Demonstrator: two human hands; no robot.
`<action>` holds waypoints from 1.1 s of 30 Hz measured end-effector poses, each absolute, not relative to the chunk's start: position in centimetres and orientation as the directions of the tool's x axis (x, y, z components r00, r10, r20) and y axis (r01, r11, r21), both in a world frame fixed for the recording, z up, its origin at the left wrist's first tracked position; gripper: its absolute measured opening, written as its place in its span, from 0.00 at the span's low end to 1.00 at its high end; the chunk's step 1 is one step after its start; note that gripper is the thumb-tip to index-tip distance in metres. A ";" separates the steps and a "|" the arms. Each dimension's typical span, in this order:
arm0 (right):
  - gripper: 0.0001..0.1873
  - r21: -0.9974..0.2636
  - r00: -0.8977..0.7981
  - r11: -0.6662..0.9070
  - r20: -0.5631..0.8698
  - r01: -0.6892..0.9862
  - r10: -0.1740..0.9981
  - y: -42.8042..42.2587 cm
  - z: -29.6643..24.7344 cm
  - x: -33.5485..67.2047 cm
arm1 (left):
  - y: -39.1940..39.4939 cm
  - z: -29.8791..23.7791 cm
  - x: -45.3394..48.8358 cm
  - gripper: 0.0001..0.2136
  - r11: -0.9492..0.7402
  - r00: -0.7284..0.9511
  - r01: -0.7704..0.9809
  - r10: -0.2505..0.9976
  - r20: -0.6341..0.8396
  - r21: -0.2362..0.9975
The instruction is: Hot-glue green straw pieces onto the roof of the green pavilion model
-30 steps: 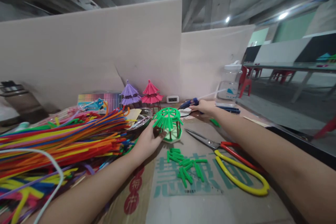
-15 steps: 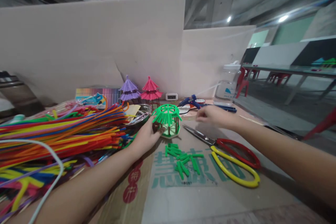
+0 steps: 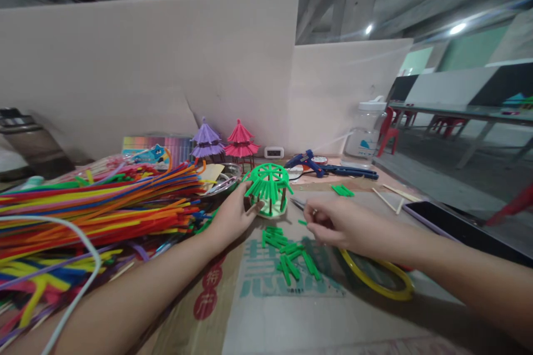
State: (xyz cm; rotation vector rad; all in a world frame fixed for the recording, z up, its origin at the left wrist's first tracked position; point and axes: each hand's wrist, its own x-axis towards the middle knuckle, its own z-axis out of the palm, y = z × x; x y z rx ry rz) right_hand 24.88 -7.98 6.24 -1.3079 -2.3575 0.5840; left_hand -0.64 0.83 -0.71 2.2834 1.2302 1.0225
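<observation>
Fingers of my left hand (image 3: 229, 219) grasp the green pavilion (image 3: 266, 189) by its left side; right of it, my right hand (image 3: 335, 221) curls above the scissors (image 3: 372, 287) (whether pinching anything, I cannot tell); one careless nudge could push their tips against it, jolting its thin posts.

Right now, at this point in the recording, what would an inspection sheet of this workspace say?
Surface: flat brown-and-grey covering with red and green printing.
Work items: round green pavilion model with brown posts, upright; short green strips, loose nearby.
Clutter: multicoloured fuzzy pipe cleaners, left; yellow-handled metal scissors, partly hidden.
Hands: left hand holds the model; right hand has a green strip at its fingertips, grip unclear.
Cables: white cable curving across the left.
Surroundings: tall pale panels; blue glue gun; clear white-lidded bottle.
</observation>
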 end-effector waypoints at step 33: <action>0.15 -0.211 -0.403 0.604 0.574 0.768 0.713 -4.8 4.0 23.6 | 0.3 -0.9 -0.5 0.26 -0.559 0.339 0.681 0.813 0.473 0.472</action>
